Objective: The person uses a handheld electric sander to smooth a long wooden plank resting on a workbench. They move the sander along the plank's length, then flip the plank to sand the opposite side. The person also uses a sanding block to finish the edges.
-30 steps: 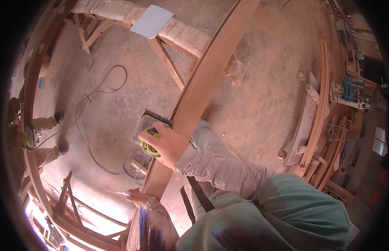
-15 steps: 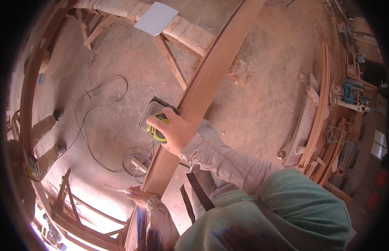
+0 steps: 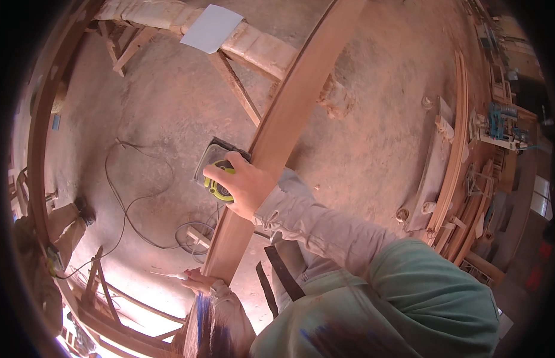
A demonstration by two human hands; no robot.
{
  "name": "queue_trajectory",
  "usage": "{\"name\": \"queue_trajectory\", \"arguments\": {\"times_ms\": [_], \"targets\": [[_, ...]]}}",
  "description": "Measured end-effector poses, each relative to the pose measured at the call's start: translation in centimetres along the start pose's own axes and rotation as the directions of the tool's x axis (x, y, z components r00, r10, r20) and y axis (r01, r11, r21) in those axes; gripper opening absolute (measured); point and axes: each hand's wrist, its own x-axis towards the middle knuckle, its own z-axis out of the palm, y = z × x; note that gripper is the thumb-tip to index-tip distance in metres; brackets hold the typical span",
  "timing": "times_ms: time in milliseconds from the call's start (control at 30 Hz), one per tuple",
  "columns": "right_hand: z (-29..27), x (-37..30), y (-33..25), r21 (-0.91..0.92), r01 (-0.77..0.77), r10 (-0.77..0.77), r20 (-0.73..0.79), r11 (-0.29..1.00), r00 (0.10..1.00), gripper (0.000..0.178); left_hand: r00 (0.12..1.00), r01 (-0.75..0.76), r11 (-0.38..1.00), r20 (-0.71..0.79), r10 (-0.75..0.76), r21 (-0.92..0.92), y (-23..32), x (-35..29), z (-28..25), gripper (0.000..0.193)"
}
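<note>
The board (image 3: 286, 119) crosses a trestle (image 3: 262, 52) above mottled flooring (image 3: 373, 155).

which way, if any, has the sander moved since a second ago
Yes: the sander has moved up along the board, farther from its lower end.

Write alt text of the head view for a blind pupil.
A right hand holds a lime-green, grey handheld sander at the left edge of a long reddish-brown wooden board; the left hand is at the board's near end. Beyond, a white rectangular sheet lies on a pale, wrapped beam.
</note>
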Motion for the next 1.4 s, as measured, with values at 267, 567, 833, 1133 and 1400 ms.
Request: {"name": "queue_trajectory", "arguments": {"times_ms": [267, 567, 833, 1133, 1400], "targets": [[-0.3, 0.4, 0.7, 0.022, 0.036, -0.036, 0.003, 0.999, 0.999, 0.08, 0.998, -0.027, 0.973, 0.06, 0.013, 0.231, 1.8, -0.5, -0.6, 0.049], [-0.3, -0.1, 0.3, 0.02, 0.045, -0.046, 0.072, 0.999, 0.996, 0.081, 0.998, -0.008, 0.956, 0.058, -0.009, 0.293, 2.3, -0.5, -0.8, 0.048], [-0.8, 0.2, 0.0, 0.001, 0.022, -0.022, 0.138, 1.0, 0.99, 0.083, 0.998, -0.056, 0.988, 0.008, 0.055, 0.146, -0.8, 0.5, 0.3, 0.051], [-0.6, 0.1, 0.3, 0.0, 0.022, -0.022, 0.087, 1.0, 0.996, 0.081, 0.997, -0.054, 0.969, 0.07, 0.038, 0.242, 2.2, -0.6, -0.5, 0.05], [-1.6, 1.2, 0.7, -0.006, -0.038, 0.039, 0.042, 0.999, 0.998, 0.072, 0.997, -0.075, 0.964, 0.049, 0.064, 0.254, 1.7, -0.3, -0.6, 0.047]]}}
